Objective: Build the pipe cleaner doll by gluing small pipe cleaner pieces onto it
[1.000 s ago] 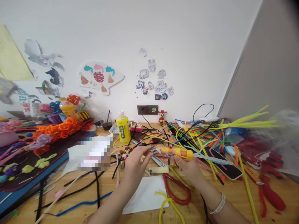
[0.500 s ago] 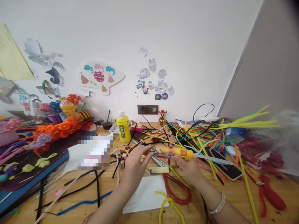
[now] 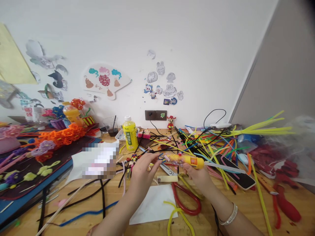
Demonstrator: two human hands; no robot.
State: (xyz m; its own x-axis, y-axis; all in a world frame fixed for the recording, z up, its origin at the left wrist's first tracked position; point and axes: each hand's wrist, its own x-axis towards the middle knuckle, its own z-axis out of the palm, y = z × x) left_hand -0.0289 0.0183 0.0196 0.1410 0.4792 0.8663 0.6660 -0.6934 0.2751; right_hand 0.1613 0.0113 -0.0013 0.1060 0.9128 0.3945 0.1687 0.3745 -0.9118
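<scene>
My right hand (image 3: pixel 198 177) is wrapped round a yellow hot glue gun (image 3: pixel 197 162), a long translucent glue stick (image 3: pixel 221 166) jutting from its rear. The gun's front is smeared with residue and points left, toward my left hand (image 3: pixel 144 167). Between the left fingertips is a small bent blue pipe cleaner (image 3: pixel 161 156), close to the nozzle; whether they touch I cannot tell. Under the hands lie a pale lighter (image 3: pixel 167 179), a grey-bladed cutting tool (image 3: pixel 167 169) and a red looped handle (image 3: pixel 189 211). A small pipe-cleaner figure (image 3: pixel 133 160) is partly behind my left hand.
A white sheet (image 3: pixel 151 208) lies between my forearms. Behind stand a yellow drink bottle (image 3: pixel 130 134) and a cup with a straw (image 3: pixel 112 129). Loose pipe cleaners (image 3: pixel 216 144) and a phone (image 3: pixel 242 180) crowd the right; pipe-cleaner flowers (image 3: pixel 66 139) fill the left.
</scene>
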